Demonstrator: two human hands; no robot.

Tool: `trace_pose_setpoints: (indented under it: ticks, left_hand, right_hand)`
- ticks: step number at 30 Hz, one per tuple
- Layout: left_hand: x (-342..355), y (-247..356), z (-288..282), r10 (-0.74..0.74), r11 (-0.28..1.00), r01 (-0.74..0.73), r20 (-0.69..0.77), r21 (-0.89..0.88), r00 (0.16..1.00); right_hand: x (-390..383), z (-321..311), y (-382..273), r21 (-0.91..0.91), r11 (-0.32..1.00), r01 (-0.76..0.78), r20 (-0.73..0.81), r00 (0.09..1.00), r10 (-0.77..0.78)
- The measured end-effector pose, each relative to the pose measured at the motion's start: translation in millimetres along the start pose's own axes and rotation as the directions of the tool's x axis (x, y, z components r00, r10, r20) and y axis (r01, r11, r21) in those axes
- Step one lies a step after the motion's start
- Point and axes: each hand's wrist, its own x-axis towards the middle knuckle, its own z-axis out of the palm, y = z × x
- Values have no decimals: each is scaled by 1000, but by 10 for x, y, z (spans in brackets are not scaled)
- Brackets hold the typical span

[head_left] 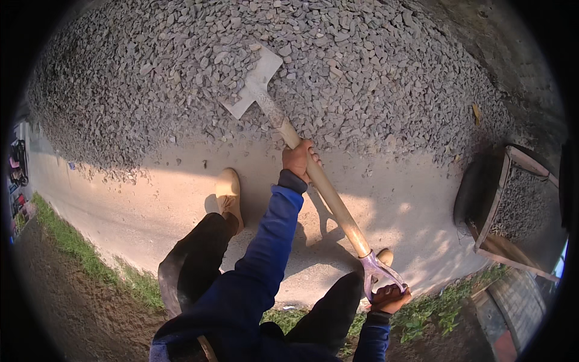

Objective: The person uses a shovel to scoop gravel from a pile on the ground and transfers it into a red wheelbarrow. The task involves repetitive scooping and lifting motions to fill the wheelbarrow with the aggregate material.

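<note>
A shovel with a wooden shaft slants across the middle of the view. My left hand is wrapped round the shaft, not far below the metal socket. At the lower right, my right hand grips the crossbar of the purple D-shaped handle. The pale metal blade rests against the large heap of grey gravel, its edges partly among the stones. Little or no gravel shows on the blade.
A wheelbarrow holding gravel stands at the right, its dark wheel on my side. My shoe is on the sunlit pavement before the heap. Grass borders the pavement, with bare soil nearer. Grey slabs lie at lower right.
</note>
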Motion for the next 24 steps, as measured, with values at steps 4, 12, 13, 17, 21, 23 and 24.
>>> trace_pose_setpoints:
  ticks: [4,12,13,17,21,23,24]
  left_hand:
    - [-141,-187,-65,61,981,-28,-168,194,984]
    - [-1447,-1370,216,196,929,-61,-345,365,918]
    - [-1635,-1545,255,191,933,-64,-336,354,922]
    - [-2528,-2473,729,267,863,-132,-220,488,938]
    - [-3466,-3533,1453,340,710,-150,-148,688,929]
    - [-3930,-4112,1753,268,689,-148,-60,710,962]
    - [-4134,-4319,1993,230,699,-154,-15,699,973]
  right_hand:
    - [217,-417,96,56,973,-225,348,918,192]
    - [946,-1802,-464,-30,915,-403,195,895,401]
    - [1053,-2059,-522,-31,906,-421,170,891,420]
    - [1526,-3421,-700,108,888,-447,121,893,434]
    - [1730,-4520,-1128,353,834,-425,89,902,422]
    - [1688,-5149,-1369,406,774,-487,115,867,485]
    - [1661,-5283,-1519,419,767,-487,127,867,481]
